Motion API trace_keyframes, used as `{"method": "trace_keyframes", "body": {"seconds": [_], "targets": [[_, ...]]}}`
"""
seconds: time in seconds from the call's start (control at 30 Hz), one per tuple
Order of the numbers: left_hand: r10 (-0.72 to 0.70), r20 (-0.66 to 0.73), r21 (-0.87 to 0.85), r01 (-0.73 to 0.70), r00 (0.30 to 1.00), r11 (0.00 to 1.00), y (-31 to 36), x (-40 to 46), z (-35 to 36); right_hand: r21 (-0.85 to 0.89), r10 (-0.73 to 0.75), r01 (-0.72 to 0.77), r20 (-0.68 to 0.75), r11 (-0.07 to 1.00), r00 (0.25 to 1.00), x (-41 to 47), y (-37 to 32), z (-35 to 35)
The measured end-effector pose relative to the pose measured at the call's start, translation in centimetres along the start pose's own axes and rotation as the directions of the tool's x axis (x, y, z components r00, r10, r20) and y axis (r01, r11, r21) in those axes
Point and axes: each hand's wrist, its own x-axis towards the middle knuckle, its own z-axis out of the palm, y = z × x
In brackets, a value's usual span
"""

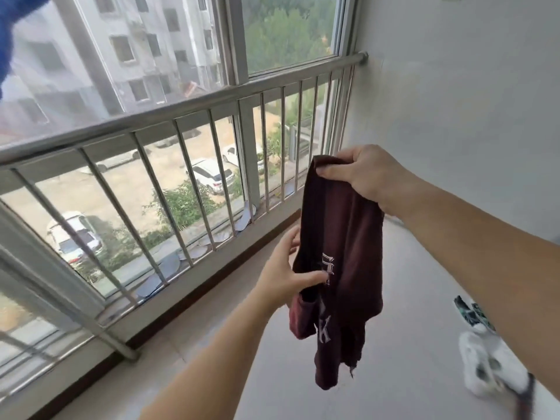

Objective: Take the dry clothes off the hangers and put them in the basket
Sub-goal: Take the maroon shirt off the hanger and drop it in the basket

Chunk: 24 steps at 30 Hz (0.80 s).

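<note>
blue cloth (pixel 12 34) cut off, shoes (pixel 485 368) blurred

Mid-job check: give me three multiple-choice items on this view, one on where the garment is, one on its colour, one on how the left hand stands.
1. Where is the garment?
A. draped on the railing
B. hanging from the right hand
C. lying on the floor

2. Its colour?
A. maroon
B. yellow
C. white

3. The left hand?
A. clenched, away from the cloth
B. out of view
C. fingers on the cloth's edge, thumb across its front

Answers:
1. B, the right hand grips its top.
2. A, dark red cloth with pale lettering.
3. C, the thumb lies on the cloth.
</note>
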Motion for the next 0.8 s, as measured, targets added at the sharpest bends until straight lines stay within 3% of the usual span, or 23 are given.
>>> {"method": "trace_keyframes", "body": {"seconds": [0.13,0.27,0.33,0.4,0.53,0.63,0.7,0.8], "targets": [[-0.120,0.015,-0.026,0.121,0.993,0.992,-3.0,-4.7,3.9,0.054,0.019,-0.020,0.021,0.998,1.000,-3.1,1.7,-0.2],[-0.061,0.027,0.018,0.061,0.998,0.998,-5.1,-7.3,7.9,0.128,0.016,-0.020,0.034,0.992,0.999,-6.1,2.7,-1.1],[-0.061,-0.073,0.090,0.067,0.995,0.994,-5.4,-7.9,9.3,0.173,0.014,-0.020,0.037,0.985,0.999,-7.1,3.0,-1.8],[-0.069,-0.262,0.175,0.118,0.962,0.978,-5.5,-8.4,9.9,0.196,-0.002,-0.006,0.039,0.981,0.999,-8.0,3.4,-2.5],[-0.159,-0.428,0.029,0.189,0.890,0.981,-6.5,-10.1,8.6,0.237,0.019,-0.028,0.038,0.971,0.999,-8.5,5.0,-3.3],[-0.239,-0.517,-0.135,0.197,0.822,0.971,-6.4,-11.6,6.3,0.160,0.053,-0.060,0.048,0.985,0.997,-8.2,7.3,-3.0],[-0.289,-0.578,-0.204,0.208,0.763,0.957,-6.6,-12.5,4.8,0.004,0.083,-0.084,0.087,0.996,0.993,-8.1,9.4,-2.3],[-0.327,-0.598,-0.178,0.277,0.731,0.944,-6.6,-13.7,2.9,-0.181,0.164,-0.139,0.133,0.974,0.977,-8.3,12.5,-0.5]]}}
